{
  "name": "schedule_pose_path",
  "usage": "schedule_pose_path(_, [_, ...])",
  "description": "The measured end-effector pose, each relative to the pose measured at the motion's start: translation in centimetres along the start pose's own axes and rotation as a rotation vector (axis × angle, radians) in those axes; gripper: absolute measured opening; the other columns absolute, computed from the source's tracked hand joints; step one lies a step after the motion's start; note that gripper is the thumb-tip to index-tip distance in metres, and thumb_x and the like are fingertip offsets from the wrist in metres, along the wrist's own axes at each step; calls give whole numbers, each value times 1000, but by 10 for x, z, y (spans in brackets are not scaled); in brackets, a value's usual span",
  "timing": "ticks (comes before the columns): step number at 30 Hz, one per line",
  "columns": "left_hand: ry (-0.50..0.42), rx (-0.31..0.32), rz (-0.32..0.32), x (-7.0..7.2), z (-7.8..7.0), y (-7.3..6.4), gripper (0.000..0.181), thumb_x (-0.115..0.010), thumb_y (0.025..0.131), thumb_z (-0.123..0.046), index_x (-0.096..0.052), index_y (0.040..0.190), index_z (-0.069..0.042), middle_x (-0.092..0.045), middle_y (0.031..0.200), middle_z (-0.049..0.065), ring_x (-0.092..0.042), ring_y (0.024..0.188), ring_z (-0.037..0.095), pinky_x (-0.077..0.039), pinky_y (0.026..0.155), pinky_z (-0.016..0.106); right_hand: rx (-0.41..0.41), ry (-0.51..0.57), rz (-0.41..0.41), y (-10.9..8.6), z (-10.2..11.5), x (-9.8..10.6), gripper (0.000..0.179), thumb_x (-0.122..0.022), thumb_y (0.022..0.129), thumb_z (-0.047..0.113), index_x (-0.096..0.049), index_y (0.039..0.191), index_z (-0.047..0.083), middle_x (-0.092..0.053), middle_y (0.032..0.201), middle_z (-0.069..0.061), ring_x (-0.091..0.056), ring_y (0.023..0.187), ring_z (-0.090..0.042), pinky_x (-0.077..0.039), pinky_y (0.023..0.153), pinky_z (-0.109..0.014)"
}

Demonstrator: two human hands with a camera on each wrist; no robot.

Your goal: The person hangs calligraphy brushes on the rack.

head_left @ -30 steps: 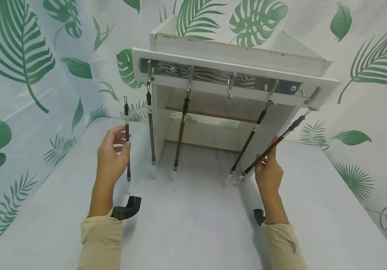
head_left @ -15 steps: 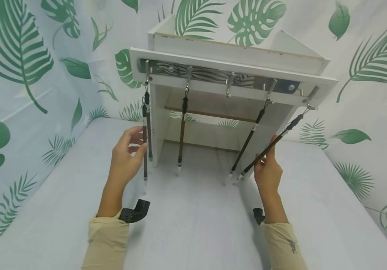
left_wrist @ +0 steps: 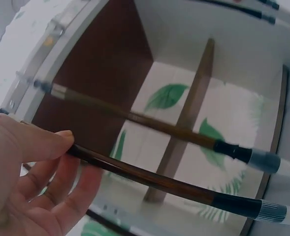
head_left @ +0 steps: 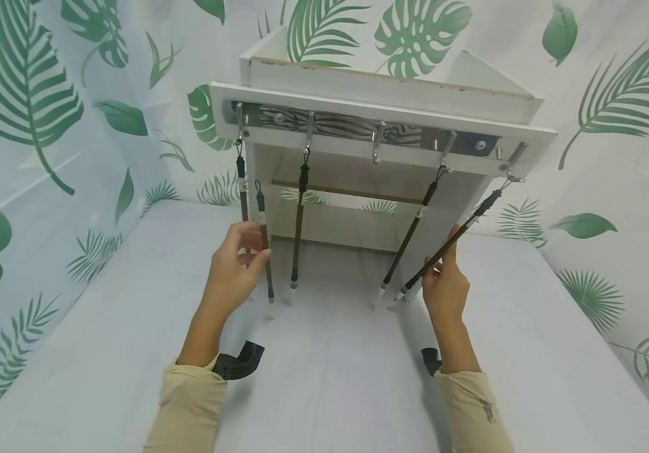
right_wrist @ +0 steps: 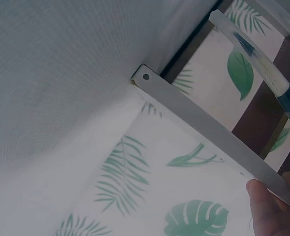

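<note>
My left hand (head_left: 234,270) pinches a dark-handled calligraphy brush (head_left: 268,277) between thumb and fingers. The brush hangs nearly upright, its loop (head_left: 258,185) at the top touching no hook and its capped tip down. In the left wrist view, the thumb and fingers hold the upper handle (left_wrist: 159,182). Similar brushes hang by loops from the hook rack (head_left: 347,126): one at far left (head_left: 243,189), one left of centre (head_left: 299,233), two at right (head_left: 415,223). The middle hook (head_left: 378,148) carries nothing. My right hand (head_left: 446,292) grips the edge of the shelf's white side panel (right_wrist: 199,118), behind the rightmost brush.
The rack is fixed across the front of a white shelf unit (head_left: 387,88) standing on a white cloth surface (head_left: 324,377). Leaf-patterned cloth (head_left: 149,145) surrounds it at the back and sides. A black wrist mount (head_left: 239,362) juts from my left cuff.
My left hand has carried its brush rightward, from left of the far-left hanging brush to just right of it. My right hand stays at the side panel.
</note>
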State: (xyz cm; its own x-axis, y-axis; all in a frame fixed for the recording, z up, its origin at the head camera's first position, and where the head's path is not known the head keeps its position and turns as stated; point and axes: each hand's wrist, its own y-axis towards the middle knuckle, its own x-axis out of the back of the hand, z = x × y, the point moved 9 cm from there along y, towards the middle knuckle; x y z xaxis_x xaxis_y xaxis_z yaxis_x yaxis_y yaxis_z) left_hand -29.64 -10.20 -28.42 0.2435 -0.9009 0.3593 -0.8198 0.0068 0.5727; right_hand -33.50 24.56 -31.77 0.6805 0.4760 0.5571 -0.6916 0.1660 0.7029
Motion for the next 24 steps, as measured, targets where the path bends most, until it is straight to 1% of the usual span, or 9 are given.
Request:
schedule_pose_path(2, [-11,-39,-4,-5,-8,-1,43,-62,83,2,-44,122,0,-58,104,16,-58,92,24,-54,77,34,5,-2,0,0,0,0,80,-55,87,-1,-10,148,25,-63,102,-27,-65,80,-42,-54,62,-49])
schedule_pose_path(5, [-34,-92,-15,-12,-19,-2,43,-63,82,2,-46,121,2,-58,103,16,-58,92,25,-55,76,34,-3,-2,6,0,-1,0,81,-54,87,-1,-9,147,28,-63,103,-27,-65,80,-42,-55,62,-48])
schedule_pose_path(9, [-63,-150,-26,-19,-30,-3,42,-63,81,3,-48,120,3,-59,101,17,-59,90,25,-55,75,33,-20,7,5,0,-2,-1,82,-55,87,-1,-9,147,31,-64,99,-28,-65,80,-42,-55,62,-48])
schedule_pose_path(13, [-68,-199,-26,-25,-43,0,41,-63,82,3,-48,121,2,-59,101,16,-59,90,24,-55,74,32,-10,14,-7,2,-1,0,81,-54,87,-1,-9,147,30,-65,96,-28,-65,78,-41,-55,60,-48])
schedule_pose_path(17, [-77,-235,-11,-32,-56,5,40,-62,82,3,-50,120,1,-59,102,15,-58,89,22,-55,71,30,21,21,-23,1,2,1,80,-54,87,-1,-10,147,27,-64,93,-29,-65,76,-42,-55,56,-47])
schedule_pose_path(21, [-118,-262,13,-40,-70,12,40,-61,83,3,-51,121,1,-58,103,15,-57,88,22,-55,70,28,43,2,-52,-1,2,5,78,-54,87,-1,-12,147,26,-64,95,-28,-66,72,-41,-54,52,-46])
schedule_pose_path(24, [-143,-274,19,-44,-78,15,40,-60,83,3,-51,122,0,-58,103,15,-58,88,23,-55,72,28,45,-8,-50,-2,3,4,78,-55,86,-1,-14,147,25,-65,94,-27,-66,70,-40,-53,50,-46])
